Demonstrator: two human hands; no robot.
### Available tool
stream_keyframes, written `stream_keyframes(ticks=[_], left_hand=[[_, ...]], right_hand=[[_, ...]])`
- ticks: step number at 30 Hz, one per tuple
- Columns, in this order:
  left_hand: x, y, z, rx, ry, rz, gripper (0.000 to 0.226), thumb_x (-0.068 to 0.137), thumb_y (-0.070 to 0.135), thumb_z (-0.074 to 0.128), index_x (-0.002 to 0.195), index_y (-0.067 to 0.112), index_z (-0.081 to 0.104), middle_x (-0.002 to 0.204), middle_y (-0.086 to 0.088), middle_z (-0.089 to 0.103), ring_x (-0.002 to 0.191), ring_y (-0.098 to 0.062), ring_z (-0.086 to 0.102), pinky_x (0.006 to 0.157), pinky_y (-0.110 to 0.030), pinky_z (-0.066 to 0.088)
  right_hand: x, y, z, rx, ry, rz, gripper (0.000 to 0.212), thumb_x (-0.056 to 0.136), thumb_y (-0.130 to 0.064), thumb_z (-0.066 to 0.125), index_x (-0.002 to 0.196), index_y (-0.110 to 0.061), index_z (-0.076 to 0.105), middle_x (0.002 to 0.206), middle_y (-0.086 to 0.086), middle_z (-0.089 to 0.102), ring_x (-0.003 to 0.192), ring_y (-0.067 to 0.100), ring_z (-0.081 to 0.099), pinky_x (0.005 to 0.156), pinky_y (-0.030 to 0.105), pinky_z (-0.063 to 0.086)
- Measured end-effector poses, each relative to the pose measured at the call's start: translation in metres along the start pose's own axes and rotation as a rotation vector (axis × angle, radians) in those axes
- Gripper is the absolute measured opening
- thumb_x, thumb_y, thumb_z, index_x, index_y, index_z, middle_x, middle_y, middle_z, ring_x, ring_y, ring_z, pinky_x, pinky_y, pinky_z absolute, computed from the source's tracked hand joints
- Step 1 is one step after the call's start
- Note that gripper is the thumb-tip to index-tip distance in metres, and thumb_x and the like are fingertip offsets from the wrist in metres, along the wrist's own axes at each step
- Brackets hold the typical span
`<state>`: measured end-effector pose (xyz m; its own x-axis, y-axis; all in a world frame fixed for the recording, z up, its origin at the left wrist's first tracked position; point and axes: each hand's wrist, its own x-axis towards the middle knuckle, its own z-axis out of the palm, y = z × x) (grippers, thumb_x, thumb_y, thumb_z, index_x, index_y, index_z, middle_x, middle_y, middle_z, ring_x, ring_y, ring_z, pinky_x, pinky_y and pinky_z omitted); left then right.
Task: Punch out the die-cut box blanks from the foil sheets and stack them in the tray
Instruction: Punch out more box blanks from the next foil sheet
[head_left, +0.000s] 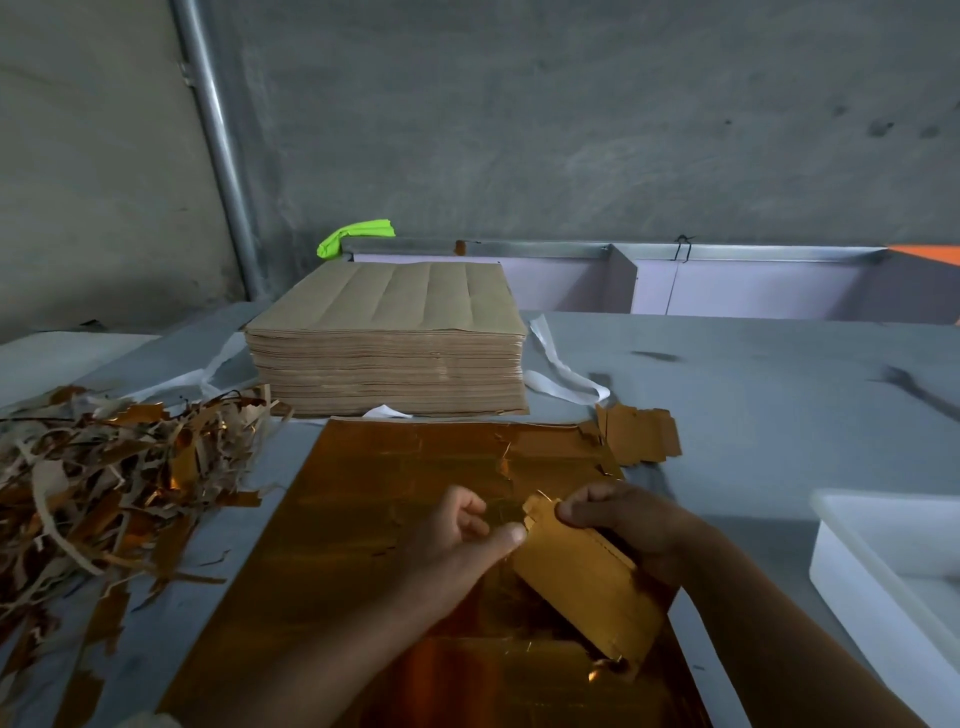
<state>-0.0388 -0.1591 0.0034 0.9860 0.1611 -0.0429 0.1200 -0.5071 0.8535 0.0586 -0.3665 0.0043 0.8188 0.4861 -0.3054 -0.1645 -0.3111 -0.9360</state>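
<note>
Evidently my right hand (623, 519) gripped the blanks (587, 587) above the foil sheet (363, 519) while my left hand (457, 540) pinched their ragged edge, likely to strip scrap. The tray (852, 587) waited near, rightward.

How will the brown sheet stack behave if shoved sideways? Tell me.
Probably heavy: the sheet stack is many layers deep. Its loose layers would likely shear rather than slide whole. Tipping seems unlikely, being wider than tall.
</note>
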Motion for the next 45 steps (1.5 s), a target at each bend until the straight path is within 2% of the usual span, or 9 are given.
stream_keyframes(ticks=[2,5,10,16,20,28,36,40,45], left_hand=[[0.008,0.010,0.006,0.060,-0.115,-0.082,0.041,0.086,0.050,0.069,0.116,0.028,0.053,0.103,0.011,0.057,0.089,-0.003,0.057,0.067,-0.020,0.045],[0.012,0.008,0.018,0.056,-0.221,-0.135,0.021,0.090,0.041,0.068,0.100,0.024,0.062,0.102,0.004,0.065,0.090,-0.011,0.062,0.079,-0.028,0.052],[0.012,0.005,0.024,0.057,-0.238,-0.138,0.015,0.090,0.033,0.069,0.083,0.022,0.064,0.097,-0.003,0.069,0.093,-0.019,0.066,0.087,-0.036,0.053],[0.015,0.005,0.026,0.039,-0.276,-0.196,0.014,0.087,0.031,0.072,0.079,0.024,0.063,0.090,0.002,0.066,0.087,-0.013,0.062,0.076,-0.028,0.046],[0.017,0.007,0.033,0.166,-0.316,-0.195,0.020,0.086,0.031,0.073,0.074,0.023,0.059,0.080,0.005,0.059,0.080,-0.011,0.058,0.071,-0.026,0.043],[0.017,0.005,0.033,0.150,-0.294,-0.190,0.015,0.085,0.030,0.072,0.078,0.024,0.061,0.085,0.005,0.063,0.084,-0.011,0.060,0.070,-0.026,0.044],[0.016,0.000,0.018,-0.146,-0.280,-0.228,0.011,0.082,0.019,0.071,0.072,0.023,0.067,0.081,0.002,0.069,0.081,-0.014,0.065,0.072,-0.029,0.042],[0.015,-0.003,0.012,-0.274,-0.267,-0.244,0.005,0.083,0.016,0.065,0.079,0.016,0.064,0.084,-0.006,0.066,0.085,-0.023,0.061,0.085,-0.038,0.044],[0.018,-0.005,0.007,-0.625,-0.091,-0.346,0.005,0.078,0.010,0.065,0.078,0.013,0.061,0.080,-0.005,0.062,0.071,-0.018,0.054,0.069,-0.032,0.040]], right_hand=[[-0.001,-0.001,0.001,-0.021,-0.031,-0.015,0.037,0.069,-0.039,0.076,0.094,-0.013,0.069,0.086,0.001,0.072,0.077,0.011,0.070,0.064,0.022,0.052],[-0.003,-0.002,0.002,-0.058,-0.043,-0.015,0.037,0.071,-0.039,0.076,0.097,-0.013,0.070,0.094,0.005,0.073,0.086,0.017,0.070,0.075,0.029,0.054],[-0.005,0.001,0.002,-0.149,0.048,-0.004,0.040,0.089,-0.054,0.059,0.101,-0.017,0.071,0.098,0.004,0.075,0.094,0.020,0.071,0.080,0.033,0.052],[0.005,0.011,0.016,-0.530,0.388,-0.138,0.044,0.101,-0.050,0.043,0.077,-0.018,0.062,0.065,-0.004,0.060,0.052,0.000,0.054,0.056,0.020,0.042],[0.005,0.012,0.019,-0.784,0.419,-0.229,0.042,0.103,-0.046,0.039,0.077,-0.021,0.060,0.071,0.000,0.064,0.062,0.010,0.061,0.057,0.023,0.045],[-0.002,0.042,0.028,-0.506,0.405,-0.397,0.036,0.102,-0.038,0.046,0.069,-0.026,0.055,0.066,-0.007,0.054,0.062,0.004,0.050,0.062,0.026,0.040],[-0.005,0.048,0.030,-0.313,0.443,-0.400,0.039,0.101,-0.030,0.051,0.063,-0.023,0.054,0.059,-0.010,0.052,0.060,-0.004,0.055,0.056,0.011,0.040],[-0.004,0.046,0.029,-0.337,0.426,-0.385,0.037,0.101,-0.032,0.050,0.067,-0.020,0.056,0.065,-0.005,0.053,0.062,0.005,0.050,0.062,0.025,0.039],[-0.006,0.046,0.030,-0.379,0.426,-0.372,0.038,0.101,-0.035,0.050,0.065,-0.023,0.054,0.063,-0.007,0.050,0.061,0.007,0.046,0.060,0.027,0.036]])
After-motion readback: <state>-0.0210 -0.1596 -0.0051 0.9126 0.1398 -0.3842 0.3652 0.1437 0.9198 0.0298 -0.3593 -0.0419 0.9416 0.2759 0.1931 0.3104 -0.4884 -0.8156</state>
